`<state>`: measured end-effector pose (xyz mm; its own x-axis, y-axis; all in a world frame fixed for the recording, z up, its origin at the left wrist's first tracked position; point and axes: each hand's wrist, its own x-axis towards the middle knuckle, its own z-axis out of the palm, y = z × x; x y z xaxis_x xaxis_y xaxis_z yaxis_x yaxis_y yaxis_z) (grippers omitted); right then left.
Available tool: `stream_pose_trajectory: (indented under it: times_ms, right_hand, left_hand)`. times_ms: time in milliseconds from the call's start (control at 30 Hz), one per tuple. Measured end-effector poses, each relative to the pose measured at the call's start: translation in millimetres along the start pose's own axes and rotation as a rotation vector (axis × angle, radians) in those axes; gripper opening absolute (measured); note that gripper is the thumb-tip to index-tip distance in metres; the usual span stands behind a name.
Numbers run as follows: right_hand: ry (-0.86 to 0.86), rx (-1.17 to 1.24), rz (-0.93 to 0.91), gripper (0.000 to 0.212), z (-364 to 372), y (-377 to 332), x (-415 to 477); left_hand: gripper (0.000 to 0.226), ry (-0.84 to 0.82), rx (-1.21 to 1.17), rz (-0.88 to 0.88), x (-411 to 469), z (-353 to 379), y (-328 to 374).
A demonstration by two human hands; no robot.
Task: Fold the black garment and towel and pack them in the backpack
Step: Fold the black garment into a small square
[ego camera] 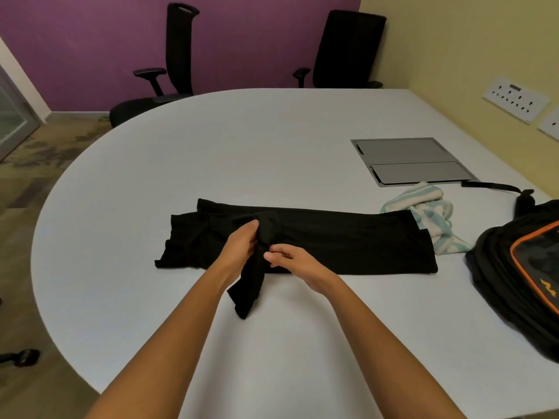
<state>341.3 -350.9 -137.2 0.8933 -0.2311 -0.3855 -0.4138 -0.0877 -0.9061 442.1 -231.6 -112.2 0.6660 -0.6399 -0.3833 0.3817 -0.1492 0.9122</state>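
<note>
Beside the orange-logoed backpack [496, 267], left hand [242, 244] and right hand [298, 263] pinch the black garment [348, 240].

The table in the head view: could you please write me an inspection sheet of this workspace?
Surface: pale rounded table, grey hatch panel set in it.
Job's things: black garment partly folded into a long band; striped towel crumpled at its right end; backpack at the table's right edge.
Clutter: nothing seen.
Hands: left hand and right hand both grip a loose part of the garment.
Cables: nothing seen.
Surroundings: black chairs, purple wall, wall sockets.
</note>
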Motion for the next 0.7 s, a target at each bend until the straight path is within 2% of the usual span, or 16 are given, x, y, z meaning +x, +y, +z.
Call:
stream_pose_trajectory:
  times_ms: [133, 167, 233, 333, 400, 500, 533, 600, 667, 700]
  right_hand:
    - [0.089, -0.04, -0.017, 0.061, 0, 11, 6]
    - [0.111, -0.028, -0.006, 0.053, 2, 15, 9]
    - [0.187, -0.026, -0.02, 0.024, 1, 18, 15]
    - [0.546, -0.084, -0.138, 0.005, -24, 9, 18]
    - [0.809, -0.26, -0.246, 0.021, -54, -2, 12]
    - [0.966, -0.673, -0.278, 0.026, -103, -2, 1]
    - [0.971, -0.834, -0.26, 0.027, -118, 5, -2]
    - [0.858, -1.113, -0.142, 0.034, -142, 27, -5]
    - [0.664, -1.263, 0.042, 0.043, -154, 53, -10]
    - [0.595, -1.265, 0.133, 0.047, -157, 66, -12]
  left_hand:
    - [0.056, -0.184, -0.149, -0.014, 9, 0, -1]
    - [0.057, -0.194, -0.166, -0.023, 11, 2, 1]
    - [0.053, -0.128, -0.084, -0.017, 14, 4, 5]
    - [0.04, 0.128, 0.357, 0.188, 24, -11, 5]
    - [0.034, 0.271, 0.666, 0.31, 34, -28, -2]
    - [0.036, 0.313, 0.947, 0.357, 49, -49, -17]
    - [0.039, 0.283, 1.015, 0.349, 54, -54, -23]
    - [0.045, 0.197, 1.116, 0.314, 62, -58, -34]
    - [0.047, 0.138, 1.195, 0.305, 70, -59, -44]
    - [0.048, 0.131, 1.247, 0.318, 74, -59, -48]
